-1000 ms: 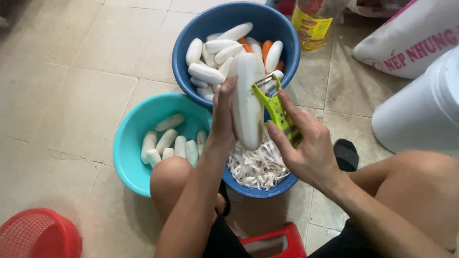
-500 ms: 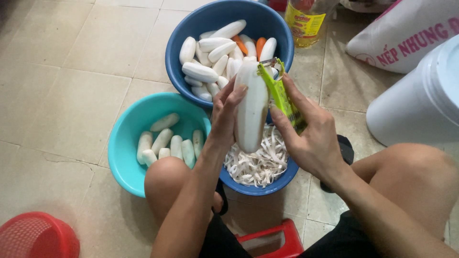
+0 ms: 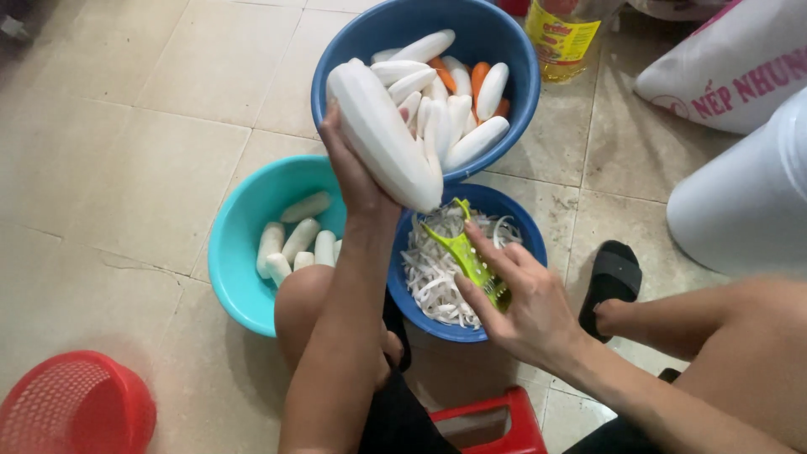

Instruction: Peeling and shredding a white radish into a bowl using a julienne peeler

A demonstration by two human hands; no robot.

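My left hand (image 3: 357,172) grips a large peeled white radish (image 3: 382,134), tilted, its lower end over the small blue bowl. My right hand (image 3: 521,303) holds a green peeler (image 3: 466,252) low over that small blue bowl (image 3: 420,315), which is full of white peelings (image 3: 437,269). Behind it a big blue basin (image 3: 336,59) holds several white radishes and a few orange carrots (image 3: 479,80). A teal basin (image 3: 235,252) at the left holds several smaller peeled white pieces.
A red basket (image 3: 76,408) sits at the lower left and a red stool (image 3: 483,420) below me. A yellow oil bottle (image 3: 563,34), a white sack (image 3: 723,71) and a white container (image 3: 748,202) stand at the right. A black sandal (image 3: 614,273) lies by my leg.
My left hand has swung the radish to the left and tilted it. My right hand has dropped the peeler down from the radish to just above the peelings.
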